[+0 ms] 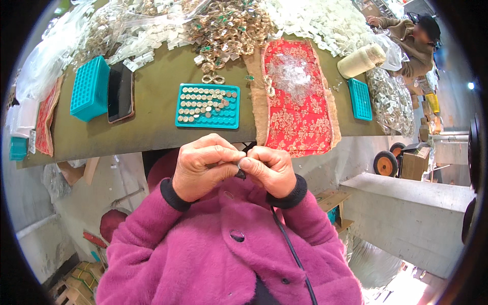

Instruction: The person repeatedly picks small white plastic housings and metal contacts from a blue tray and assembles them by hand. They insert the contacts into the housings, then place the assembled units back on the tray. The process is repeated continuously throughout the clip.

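Olive table [152, 101], white tags [317, 23] beyond hands [203, 165]

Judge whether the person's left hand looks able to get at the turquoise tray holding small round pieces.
Probably yes: the turquoise tray lies just beyond the left hand, with nothing standing between. That hand seems to pinch a small dark item with the right hand, so may need freeing first.

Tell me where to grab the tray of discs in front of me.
Probably by its two short rims, from left and right together. The tray lies flat, wider than deep, and the discs sit mostly in its upper and left cups; holding both ends should help keep it level.
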`<state>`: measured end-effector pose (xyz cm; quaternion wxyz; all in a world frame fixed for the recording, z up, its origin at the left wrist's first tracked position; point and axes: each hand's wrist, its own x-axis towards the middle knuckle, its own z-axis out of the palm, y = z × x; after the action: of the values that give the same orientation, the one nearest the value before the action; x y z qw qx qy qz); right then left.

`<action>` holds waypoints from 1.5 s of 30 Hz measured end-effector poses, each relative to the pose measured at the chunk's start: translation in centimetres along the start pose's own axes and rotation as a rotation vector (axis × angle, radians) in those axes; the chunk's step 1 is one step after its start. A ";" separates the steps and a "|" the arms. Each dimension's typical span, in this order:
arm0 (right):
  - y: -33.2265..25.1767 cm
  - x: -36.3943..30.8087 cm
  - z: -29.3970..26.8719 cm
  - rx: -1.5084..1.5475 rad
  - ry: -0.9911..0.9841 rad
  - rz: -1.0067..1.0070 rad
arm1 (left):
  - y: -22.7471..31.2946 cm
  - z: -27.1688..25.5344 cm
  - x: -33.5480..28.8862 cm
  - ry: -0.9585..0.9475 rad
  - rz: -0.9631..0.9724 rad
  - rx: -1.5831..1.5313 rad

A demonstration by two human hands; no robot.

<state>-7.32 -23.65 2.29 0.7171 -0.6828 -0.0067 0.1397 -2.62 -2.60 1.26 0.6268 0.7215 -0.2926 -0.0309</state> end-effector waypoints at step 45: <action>1.2 4.5 -9.3 -0.644 0.659 -0.224 | -2.6 0.7 0.7 0.061 -0.533 -0.890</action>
<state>-1.38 -31.75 -0.32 0.4434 -0.8735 0.1047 -0.1716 -1.36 -3.37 -1.07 0.8516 0.4351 -0.0385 -0.2898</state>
